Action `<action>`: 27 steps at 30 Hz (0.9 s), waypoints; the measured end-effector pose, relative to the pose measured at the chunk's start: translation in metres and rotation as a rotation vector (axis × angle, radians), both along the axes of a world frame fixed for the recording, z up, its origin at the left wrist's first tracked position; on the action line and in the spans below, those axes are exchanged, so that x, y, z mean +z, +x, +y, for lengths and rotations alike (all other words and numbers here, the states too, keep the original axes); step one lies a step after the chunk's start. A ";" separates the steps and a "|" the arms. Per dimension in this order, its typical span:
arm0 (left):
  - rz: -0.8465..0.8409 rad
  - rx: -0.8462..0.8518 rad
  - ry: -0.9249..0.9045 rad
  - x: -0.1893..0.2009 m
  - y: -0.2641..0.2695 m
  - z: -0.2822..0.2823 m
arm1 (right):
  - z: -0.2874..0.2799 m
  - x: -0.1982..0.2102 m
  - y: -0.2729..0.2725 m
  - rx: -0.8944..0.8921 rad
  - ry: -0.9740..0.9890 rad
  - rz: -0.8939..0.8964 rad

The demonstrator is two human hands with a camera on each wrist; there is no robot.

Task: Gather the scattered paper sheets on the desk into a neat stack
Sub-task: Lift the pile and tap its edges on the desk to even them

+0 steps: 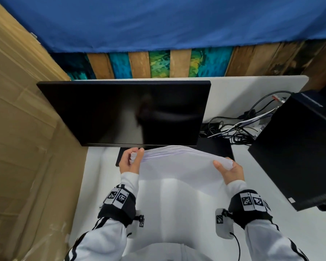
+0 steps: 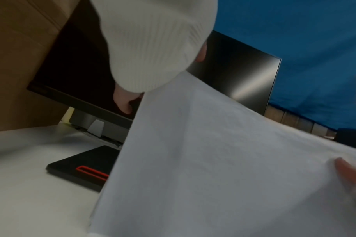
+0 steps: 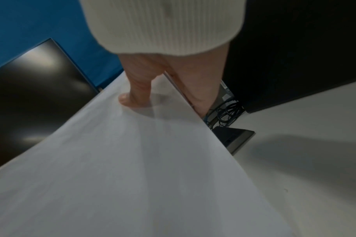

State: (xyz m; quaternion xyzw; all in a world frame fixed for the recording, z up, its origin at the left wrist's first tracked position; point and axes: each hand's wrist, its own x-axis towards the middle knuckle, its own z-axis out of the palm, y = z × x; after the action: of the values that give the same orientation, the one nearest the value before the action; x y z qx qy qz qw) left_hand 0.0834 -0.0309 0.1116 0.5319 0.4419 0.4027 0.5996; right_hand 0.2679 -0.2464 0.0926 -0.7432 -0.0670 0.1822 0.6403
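Observation:
A stack of white paper sheets (image 1: 179,166) is held on edge above the white desk (image 1: 94,181), bowed upward in the middle. My left hand (image 1: 131,160) grips its left top corner, thumb on the near face. My right hand (image 1: 228,169) grips the right top corner, thumb pressed on the near face. In the left wrist view the paper (image 2: 213,160) fills the right side and a sleeve hides most of my left hand (image 2: 124,102). In the right wrist view my right hand (image 3: 162,91) pinches the sheets (image 3: 132,168) between thumb and fingers.
A dark monitor (image 1: 128,112) stands just behind the paper on a black base (image 1: 216,147). A black computer tower (image 1: 297,153) stands at the right, with tangled cables (image 1: 231,129) behind it. Brown cardboard (image 1: 21,138) walls off the left.

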 end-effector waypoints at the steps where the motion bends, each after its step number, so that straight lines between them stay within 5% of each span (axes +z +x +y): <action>1: 0.044 -0.029 0.009 -0.003 0.000 0.000 | 0.001 0.000 0.000 -0.006 0.004 0.007; 7: 0.312 -0.205 0.110 -0.008 0.005 0.008 | 0.002 0.004 0.003 0.111 0.009 -0.037; 12: 0.295 -0.136 0.129 0.002 0.000 0.021 | 0.002 0.025 0.021 0.165 0.054 -0.081; 18: 0.252 -0.248 0.135 -0.011 -0.026 0.021 | -0.010 0.014 0.020 0.287 0.013 -0.191; 23: 0.232 -0.271 0.042 -0.015 -0.018 0.017 | -0.004 0.006 0.004 0.195 -0.157 -0.409; 27: 0.229 -0.268 0.045 -0.009 -0.012 0.013 | -0.002 0.005 0.003 0.149 -0.203 -0.422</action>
State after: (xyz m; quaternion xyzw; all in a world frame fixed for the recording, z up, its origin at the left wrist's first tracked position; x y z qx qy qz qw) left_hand 0.0718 -0.0176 0.1022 0.6418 0.4235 0.2657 0.5816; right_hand 0.2707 -0.2487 0.0978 -0.8182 -0.2353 0.0755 0.5191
